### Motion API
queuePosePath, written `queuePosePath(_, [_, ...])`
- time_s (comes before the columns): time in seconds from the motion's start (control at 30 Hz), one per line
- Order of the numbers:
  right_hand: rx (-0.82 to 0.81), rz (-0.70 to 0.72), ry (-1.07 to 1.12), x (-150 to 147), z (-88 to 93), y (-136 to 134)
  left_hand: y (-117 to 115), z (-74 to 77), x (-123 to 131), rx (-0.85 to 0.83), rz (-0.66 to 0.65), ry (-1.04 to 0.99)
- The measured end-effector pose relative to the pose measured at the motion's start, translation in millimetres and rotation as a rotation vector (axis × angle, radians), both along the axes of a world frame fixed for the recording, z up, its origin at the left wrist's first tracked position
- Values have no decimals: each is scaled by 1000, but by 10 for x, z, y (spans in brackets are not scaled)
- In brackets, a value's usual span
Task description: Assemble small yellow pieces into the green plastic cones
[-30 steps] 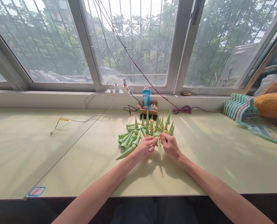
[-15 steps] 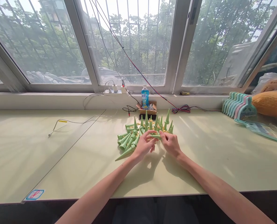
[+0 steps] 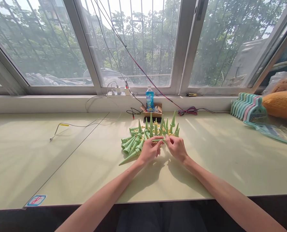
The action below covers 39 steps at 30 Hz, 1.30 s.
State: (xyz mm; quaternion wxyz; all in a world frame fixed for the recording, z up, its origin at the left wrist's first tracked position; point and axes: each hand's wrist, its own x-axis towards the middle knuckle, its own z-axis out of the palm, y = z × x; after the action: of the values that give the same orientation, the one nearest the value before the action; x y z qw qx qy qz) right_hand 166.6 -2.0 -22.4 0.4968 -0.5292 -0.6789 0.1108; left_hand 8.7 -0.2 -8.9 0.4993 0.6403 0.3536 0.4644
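Between my hands is a green plastic spike (image 3: 157, 140), lying sideways with its tip toward the left. My left hand (image 3: 150, 149) is closed around its pointed part, thumb and fingers pinching it. At its other end, the fingertips of my right hand (image 3: 176, 147) are pressed together; whether they also hold a small part there is hidden. More green spikes (image 3: 131, 145) lie heaped just left of my left hand. Behind my hands several others (image 3: 172, 120) stand upright, points up, with small yellow pieces (image 3: 148, 126) scattered among them.
A blue bottle (image 3: 149, 100) stands at a small cardboard box (image 3: 153, 114), with a dark phone-like slab (image 3: 148, 120) in front. A coiled cable (image 3: 188, 111) lies behind right. Farther right are pastel plastic dustpan-like pieces (image 3: 248, 108). A thin cable (image 3: 78, 126) crosses the table (image 3: 68, 177) at left.
My left thumb and fingers have closed in on the green spike, which was held more loosely before. My right hand stays at the same end, nearly unmoved.
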Motion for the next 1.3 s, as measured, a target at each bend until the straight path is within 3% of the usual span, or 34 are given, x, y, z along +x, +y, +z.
queuePosePath(0.47, [-18,18,-15,-3,16,-9,-6,4,3,-34,-6,-27])
queuePosePath(0.83, [-70,46,-11,2,11,19,21,-14,-12,48,25,42])
queuePosePath(1.13, [-95,14,-7,66,19,53,48,84,-59,261,258,202])
queuePosePath(1.3, [-129,132,-116,77,-36,69,66,73,-87,368,315,446])
